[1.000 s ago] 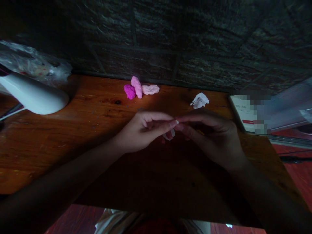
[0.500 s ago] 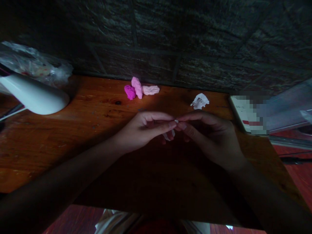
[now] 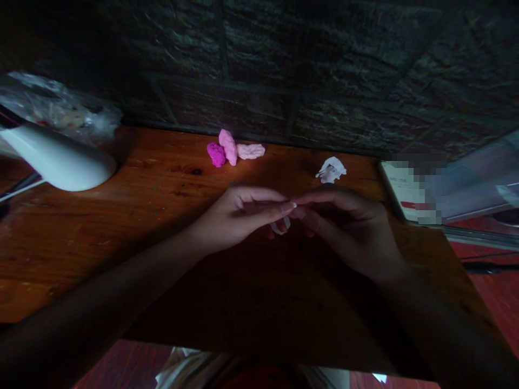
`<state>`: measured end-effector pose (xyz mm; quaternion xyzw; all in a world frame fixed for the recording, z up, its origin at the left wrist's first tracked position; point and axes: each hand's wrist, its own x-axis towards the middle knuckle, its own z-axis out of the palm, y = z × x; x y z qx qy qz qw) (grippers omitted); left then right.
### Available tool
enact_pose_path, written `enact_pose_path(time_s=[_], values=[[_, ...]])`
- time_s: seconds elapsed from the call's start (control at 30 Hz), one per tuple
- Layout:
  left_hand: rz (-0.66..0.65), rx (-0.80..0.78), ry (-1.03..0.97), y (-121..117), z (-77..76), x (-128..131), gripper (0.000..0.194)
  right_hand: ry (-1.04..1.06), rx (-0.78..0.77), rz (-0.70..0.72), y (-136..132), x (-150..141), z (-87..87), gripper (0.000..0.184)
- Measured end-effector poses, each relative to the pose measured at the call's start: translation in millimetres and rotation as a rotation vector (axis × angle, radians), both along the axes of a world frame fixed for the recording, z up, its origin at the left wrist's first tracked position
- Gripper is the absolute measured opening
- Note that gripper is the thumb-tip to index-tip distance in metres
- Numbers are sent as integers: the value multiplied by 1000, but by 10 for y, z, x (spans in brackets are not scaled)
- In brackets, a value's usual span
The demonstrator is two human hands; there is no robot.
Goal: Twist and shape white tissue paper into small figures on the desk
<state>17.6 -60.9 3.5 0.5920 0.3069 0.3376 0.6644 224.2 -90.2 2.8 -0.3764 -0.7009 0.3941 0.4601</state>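
My left hand [image 3: 243, 216] and my right hand [image 3: 344, 227] meet above the table, thumbs and forefingers pinched together. A thin white piece [image 3: 284, 224] hangs below the left fingertips, with a small white tip showing between the two pinches. It could be tissue or thin clay; the dim light hides which. Beyond the right hand lies a crumpled white scrap [image 3: 331, 170]. Farther back are three rough clay-like lumps touching one another: a magenta lump [image 3: 216, 154], a pink lump [image 3: 228, 147] and a pale pink lump [image 3: 250, 151].
A dark stone-patterned wall [image 3: 259, 75] borders the wooden table [image 3: 162, 167] at the back. At left, a white tapered object [image 3: 68, 162] lies before a clear plastic bag [image 3: 77, 116]. A flat pale box or book [image 3: 405, 197], partly pixelated, rests at the right edge.
The right fingertips have shifted slightly left, closer against the left thumb, and the white tip between them looks a little different. The things on the table stay put.
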Motion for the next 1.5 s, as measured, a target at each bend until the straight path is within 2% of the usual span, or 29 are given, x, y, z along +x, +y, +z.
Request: enact_pose_path(time_s=[0.23,0.4,0.5,0.63,0.73,0.93,1.07,1.2,1.37,1.5], values=[[22,52,10,4,-1,7,13,-41,18,-20,11,-19,-5,14],[185,141,107,71,51,-65,13,-303,139,-116,56,17,-27,18],[286,183,151,113,71,-104,18,-494,205,-45,70,-2,-75,16],[283,187,174,132,58,-117,18,-561,208,25,72,-48,-153,10],[227,239,217,117,23,-108,12,-540,184,23,81,-47,-178,10],[100,487,413,31,-81,-56,6,-510,129,-7,95,-23,-150,8],[91,556,515,13,-125,-21,6,-463,29,-76,87,-20,-139,13],[68,598,519,29,-164,-13,5,-309,-105,-111,98,-6,-138,7],[45,648,526,31,-194,-23,11,-84,-240,-60,126,40,-114,20],[71,733,534,19,-196,-19,11,-26,-313,4,127,53,-91,24]])
